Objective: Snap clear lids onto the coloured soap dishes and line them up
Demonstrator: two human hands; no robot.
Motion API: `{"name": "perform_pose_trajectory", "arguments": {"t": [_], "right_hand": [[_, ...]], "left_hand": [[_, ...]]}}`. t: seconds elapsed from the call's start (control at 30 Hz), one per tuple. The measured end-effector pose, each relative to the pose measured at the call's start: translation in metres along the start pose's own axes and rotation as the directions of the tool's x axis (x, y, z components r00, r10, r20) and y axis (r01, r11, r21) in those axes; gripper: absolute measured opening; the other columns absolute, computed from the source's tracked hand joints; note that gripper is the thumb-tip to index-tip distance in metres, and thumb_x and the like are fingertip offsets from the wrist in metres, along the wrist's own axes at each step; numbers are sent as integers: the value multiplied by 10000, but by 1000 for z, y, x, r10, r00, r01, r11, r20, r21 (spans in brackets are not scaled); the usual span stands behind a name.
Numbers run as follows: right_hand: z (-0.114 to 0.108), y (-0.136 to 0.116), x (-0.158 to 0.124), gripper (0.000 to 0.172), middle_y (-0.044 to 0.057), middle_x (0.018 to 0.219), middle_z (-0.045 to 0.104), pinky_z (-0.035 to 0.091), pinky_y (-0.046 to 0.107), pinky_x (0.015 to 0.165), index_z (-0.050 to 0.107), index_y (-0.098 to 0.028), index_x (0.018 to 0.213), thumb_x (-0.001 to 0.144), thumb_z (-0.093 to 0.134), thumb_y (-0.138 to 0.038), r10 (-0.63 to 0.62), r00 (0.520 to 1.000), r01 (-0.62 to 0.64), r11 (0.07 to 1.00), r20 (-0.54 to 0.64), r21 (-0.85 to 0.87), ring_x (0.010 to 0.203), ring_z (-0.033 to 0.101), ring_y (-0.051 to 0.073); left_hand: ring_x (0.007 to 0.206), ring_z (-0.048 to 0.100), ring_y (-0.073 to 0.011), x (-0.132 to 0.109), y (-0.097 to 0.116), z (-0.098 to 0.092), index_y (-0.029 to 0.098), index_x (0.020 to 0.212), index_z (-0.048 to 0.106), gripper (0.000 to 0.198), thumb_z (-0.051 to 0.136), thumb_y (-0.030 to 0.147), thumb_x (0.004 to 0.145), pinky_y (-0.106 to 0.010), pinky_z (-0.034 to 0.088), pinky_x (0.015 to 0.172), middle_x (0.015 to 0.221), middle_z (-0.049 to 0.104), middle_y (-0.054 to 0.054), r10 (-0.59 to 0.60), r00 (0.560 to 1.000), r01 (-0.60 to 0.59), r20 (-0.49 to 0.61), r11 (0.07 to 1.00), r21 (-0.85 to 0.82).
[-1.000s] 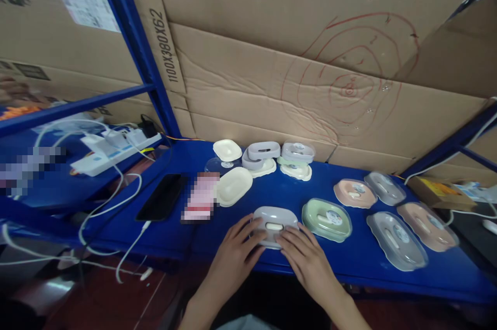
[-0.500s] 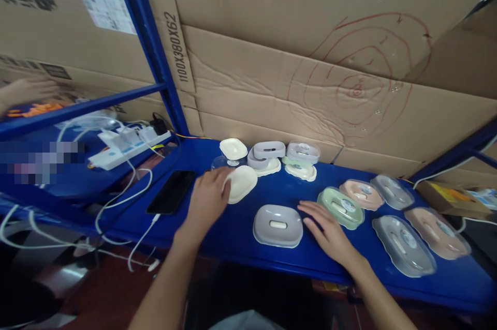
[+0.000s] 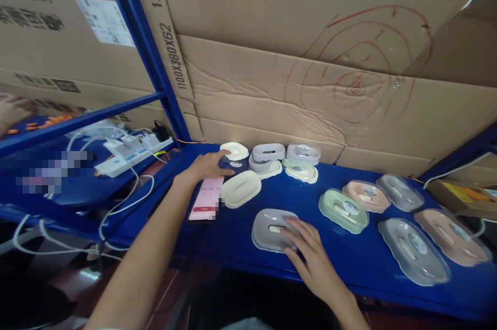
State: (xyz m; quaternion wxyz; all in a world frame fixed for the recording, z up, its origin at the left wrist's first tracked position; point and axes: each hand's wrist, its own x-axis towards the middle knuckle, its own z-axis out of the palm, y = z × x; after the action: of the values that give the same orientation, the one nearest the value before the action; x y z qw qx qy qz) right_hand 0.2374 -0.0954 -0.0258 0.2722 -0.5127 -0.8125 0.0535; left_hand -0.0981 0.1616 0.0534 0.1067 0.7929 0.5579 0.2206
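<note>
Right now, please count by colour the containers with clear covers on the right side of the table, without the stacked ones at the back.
Green container: 1
Pink containers: 2
Grey containers: 2
Total: 5

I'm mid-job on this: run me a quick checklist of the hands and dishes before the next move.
1. Right hand at the front grey dish: ok, fingers lie over its right side.
2. White insert in the dish's slot: ok, it shows there.
3. Clear cover over that dish: not ok, none shows on it.
4. Left hand at the clear lid near the back: ok, fingers reach it.
5. Left hand's grip on that lid: cannot tell.
6. Green covered dish apart from right hand: ok, bare tabletop between.
</note>
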Motion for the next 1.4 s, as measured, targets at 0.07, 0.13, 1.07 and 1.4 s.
{"name": "perform_pose_trajectory", "arguments": {"t": [0.07,0.13,1.07,1.4], "right_hand": [[2,-2,1,423,43,1608,529,499,554,1173,573,-370,1489,1066,571,-374,4,1000,-3,1000,18,-30,1483,502,297],[3,-3,2,437,57,1611,525,493,574,1176,569,-362,1496,1060,583,-387,6,1000,-5,999,22,-53,1482,504,308],[10,2,-4,646,48,1687,418,478,585,1204,383,-415,1636,1044,615,-301,45,990,-47,999,-136,-17,1579,360,332],[10,-4,-10,673,46,1683,425,513,525,1193,356,-384,1654,1043,605,-254,-6,993,-16,982,-116,-186,1578,364,313]], "left_hand": [[1154,699,-390,-8,5,-1,141,1332,679,715,833,566,779,-522,468,1054,1178,767,-155,13,1000,-13,4,997,72],[1225,660,-436,-16,8,-2,173,1342,682,707,789,628,811,-559,446,1084,1219,744,-178,-2,1000,2,5,989,148],[1608,311,-291,-175,112,107,368,1676,275,806,705,406,996,-445,409,1254,1791,159,-84,304,952,-276,24,893,-355],[1525,454,-327,-179,108,118,425,1654,329,875,796,355,918,-423,554,1132,1774,232,-61,295,955,-289,-21,915,-281]]}}
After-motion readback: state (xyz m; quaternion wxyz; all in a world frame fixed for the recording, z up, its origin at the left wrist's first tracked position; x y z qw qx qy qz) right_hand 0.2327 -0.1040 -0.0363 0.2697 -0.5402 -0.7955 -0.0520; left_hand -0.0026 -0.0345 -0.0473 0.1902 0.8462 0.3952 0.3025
